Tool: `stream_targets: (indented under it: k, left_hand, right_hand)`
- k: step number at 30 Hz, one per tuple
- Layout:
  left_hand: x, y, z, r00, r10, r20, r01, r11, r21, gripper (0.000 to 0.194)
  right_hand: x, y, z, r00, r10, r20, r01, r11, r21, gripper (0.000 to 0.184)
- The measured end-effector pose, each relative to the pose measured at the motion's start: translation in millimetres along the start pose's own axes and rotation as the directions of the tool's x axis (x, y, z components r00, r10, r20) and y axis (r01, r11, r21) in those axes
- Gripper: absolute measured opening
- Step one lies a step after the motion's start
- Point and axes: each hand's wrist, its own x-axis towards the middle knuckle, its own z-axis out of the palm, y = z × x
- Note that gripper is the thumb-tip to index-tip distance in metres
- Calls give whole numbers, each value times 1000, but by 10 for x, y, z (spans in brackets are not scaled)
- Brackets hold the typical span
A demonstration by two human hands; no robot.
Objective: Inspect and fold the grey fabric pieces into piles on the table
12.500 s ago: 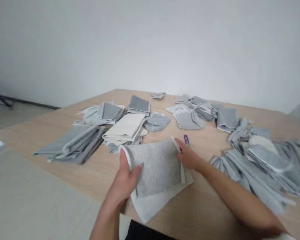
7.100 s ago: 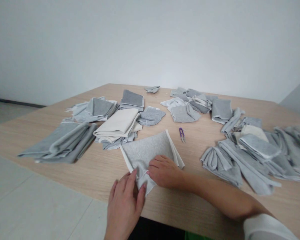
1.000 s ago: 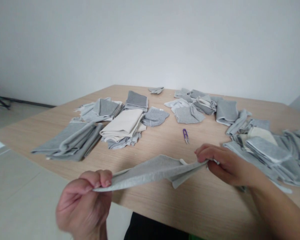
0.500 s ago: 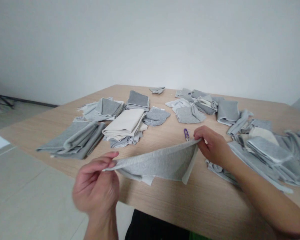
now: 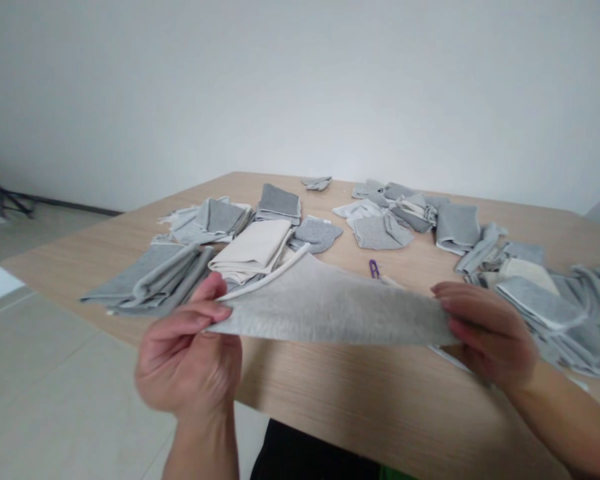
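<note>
A grey piece of fabric (image 5: 330, 303) is stretched in the air between my two hands, over the near part of the table. My left hand (image 5: 190, 353) pinches its left end between thumb and fingers. At the other end, my right hand (image 5: 485, 333) is closed on the fabric, its thumb partly hidden. The near edge runs nearly straight from hand to hand, while the far edge rises to a peak with a pale border. Just beyond the fabric lies a small purple thread snipper (image 5: 374, 269), partly covered from view.
Left of centre lie a folded cream cloth stack (image 5: 253, 245), a dark grey folded cloth (image 5: 279, 202) and rolled grey cloth (image 5: 165, 277). Grey fabric heaps (image 5: 555, 300) cover the table's right side. A wall (image 5: 300, 87) stands behind the wooden table (image 5: 320, 393).
My right hand has moved right and down with its end of the fabric. The fabric has swung over, so it now spreads away from me instead of hanging down. My left hand has hardly shifted.
</note>
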Motion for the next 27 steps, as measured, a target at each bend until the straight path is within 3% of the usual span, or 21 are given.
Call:
stream_targets:
  k: [3, 4, 7, 11, 14, 16, 20, 27]
  left_hand:
    - [-214, -17, -286, 963, -80, 257, 88, 996, -19, 9]
    - [-273, -24, -365, 927, -119, 356, 133, 991, -15, 7]
    - [-360, -16, -535, 759, -261, 596, 293, 955, 44, 10]
    - [-304, 60, -643, 560, -392, 730, 365, 908, 207, 16]
    - [-258, 115, -693, 396, -499, 771, 336, 860, 384, 19]
    - [-270, 139, -727, 318, -554, 769, 298, 829, 474, 22]
    - [-376, 152, -802, 247, -609, 754, 214, 793, 571, 29]
    - [-539, 88, -993, 219, -569, 793, 42, 817, 575, 44]
  right_hand:
    - [-241, -64, 68, 982, -131, 134, 114, 985, 127, 21]
    - [-318, -85, 114, 974, -176, 141, 154, 976, 156, 19]
    - [-524, -185, 243, 956, -211, 202, 153, 951, 268, 16]
    - [-698, -367, 329, 918, -206, 338, 44, 902, 429, 16]
    - [-781, -464, 392, 869, -229, 438, -6, 881, 472, 20]
    - [-833, -493, 447, 817, -267, 511, 6, 891, 455, 20]
    - [-928, -475, 535, 733, -308, 607, 17, 900, 436, 16]
    - [-1043, -347, 510, 743, -200, 639, -91, 915, 393, 27]
